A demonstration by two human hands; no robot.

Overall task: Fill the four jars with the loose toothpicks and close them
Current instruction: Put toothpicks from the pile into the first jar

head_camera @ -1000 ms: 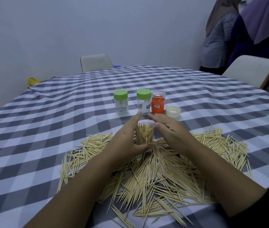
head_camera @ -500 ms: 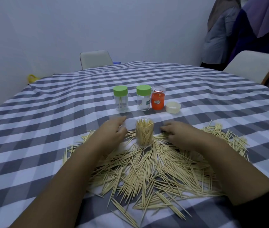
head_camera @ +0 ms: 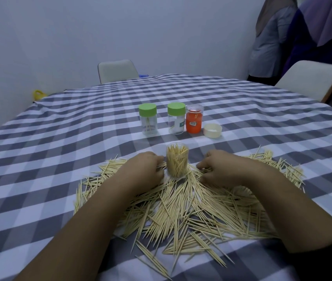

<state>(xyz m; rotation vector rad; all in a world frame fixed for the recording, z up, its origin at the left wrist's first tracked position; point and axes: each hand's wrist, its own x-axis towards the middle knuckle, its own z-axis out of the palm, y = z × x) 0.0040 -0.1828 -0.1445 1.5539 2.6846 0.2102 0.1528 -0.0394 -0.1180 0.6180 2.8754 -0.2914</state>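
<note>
Both hands lie low on the heap of loose toothpicks (head_camera: 183, 207), one on each side of the open jar (head_camera: 177, 162); the left hand (head_camera: 144, 167) has its fingers curled down into the sticks just beside the jar wall, the right hand (head_camera: 220, 167) likewise curled and seemingly pinching a few, though whether either truly grips any cannot be told; the jar, clear plastic and round, stands upright amid the pile, packed with thin, pale, pointed wooden sticks; a knuckle brushing that light jar could tip it and spill the fill, and sticks lying crosswise may jam at the mouth; farther off, on the grey-and-white checked tablecloth (head_camera: 59, 151), stand two green-lidded clear jars (head_camera: 148, 121), an orange jar (head_camera: 194, 121) and a loose cream lid (head_camera: 212, 130).
</note>
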